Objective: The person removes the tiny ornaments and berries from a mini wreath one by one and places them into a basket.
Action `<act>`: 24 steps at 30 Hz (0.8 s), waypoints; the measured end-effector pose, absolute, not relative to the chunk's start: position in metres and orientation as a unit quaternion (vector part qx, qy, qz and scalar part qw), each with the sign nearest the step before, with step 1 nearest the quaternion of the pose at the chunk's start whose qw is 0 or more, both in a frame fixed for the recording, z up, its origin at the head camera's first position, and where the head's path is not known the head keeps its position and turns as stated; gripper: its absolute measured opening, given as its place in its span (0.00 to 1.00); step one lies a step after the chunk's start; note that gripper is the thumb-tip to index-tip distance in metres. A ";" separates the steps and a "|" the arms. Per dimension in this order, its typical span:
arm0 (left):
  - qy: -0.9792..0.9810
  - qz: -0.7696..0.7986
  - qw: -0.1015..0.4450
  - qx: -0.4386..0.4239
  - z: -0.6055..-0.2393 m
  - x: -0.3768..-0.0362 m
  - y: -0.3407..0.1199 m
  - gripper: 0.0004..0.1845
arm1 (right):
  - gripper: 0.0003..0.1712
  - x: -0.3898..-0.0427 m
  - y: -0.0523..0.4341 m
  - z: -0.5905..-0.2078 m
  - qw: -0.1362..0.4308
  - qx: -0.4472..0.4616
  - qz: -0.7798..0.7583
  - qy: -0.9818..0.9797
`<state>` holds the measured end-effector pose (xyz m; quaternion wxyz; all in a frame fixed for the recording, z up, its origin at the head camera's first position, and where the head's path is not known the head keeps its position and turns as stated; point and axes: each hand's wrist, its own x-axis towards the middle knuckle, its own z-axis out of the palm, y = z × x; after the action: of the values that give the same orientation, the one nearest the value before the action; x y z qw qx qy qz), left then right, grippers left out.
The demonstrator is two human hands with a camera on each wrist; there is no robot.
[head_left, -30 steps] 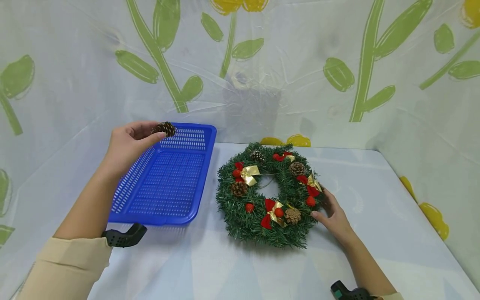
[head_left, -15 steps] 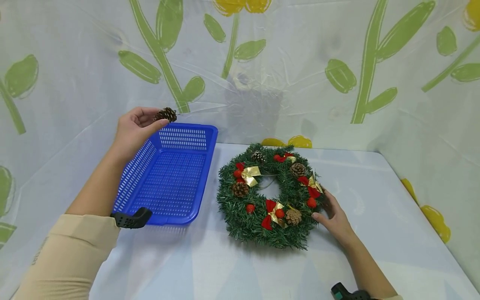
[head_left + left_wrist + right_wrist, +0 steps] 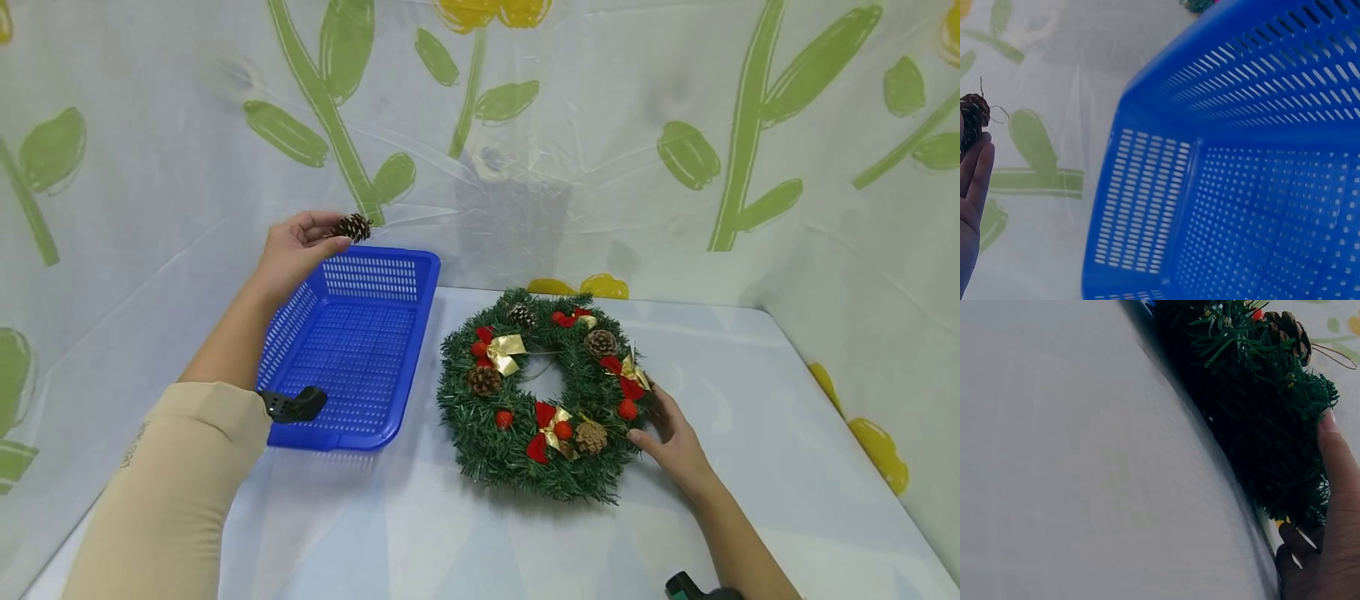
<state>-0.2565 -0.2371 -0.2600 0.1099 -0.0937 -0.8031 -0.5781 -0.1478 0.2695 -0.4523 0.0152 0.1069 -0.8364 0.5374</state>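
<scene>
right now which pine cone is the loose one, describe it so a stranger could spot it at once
Start at the blue basket on the left of the table. Above its far left corner, the left hand pinches a small brown pine cone in the air. Every other cone sits fixed in the green wreath; this one alone is off it.

Below the left hand (image 3: 288, 250) the blue basket (image 3: 352, 350) lies open, its floor bare, ringed by low slotted walls. Between the hands the wreath (image 3: 546, 393) takes up the bench (image 3: 750, 433), touching the right hand (image 3: 671, 437). Bare bench runs right of and nearer than that hand. The plastic-covered backdrop (image 3: 525, 150) closes in just behind the left hand.
</scene>
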 end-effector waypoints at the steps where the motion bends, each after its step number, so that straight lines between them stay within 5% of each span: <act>1: -0.810 -0.570 0.105 -0.090 -0.262 -0.258 -0.238 0.22 | 0.47 -0.148 0.269 -0.452 0.014 0.107 0.538 -0.836; 24: -0.827 -0.560 -0.027 -0.038 -0.326 -0.282 -0.243 0.28 | 0.47 -0.144 0.272 -0.452 0.007 0.102 0.527 -0.843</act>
<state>-0.2825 -0.2427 -0.3258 -0.0272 -0.0379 -0.8274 -0.5596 -0.1435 0.2723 -0.4521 0.0065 0.1023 -0.8434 0.5274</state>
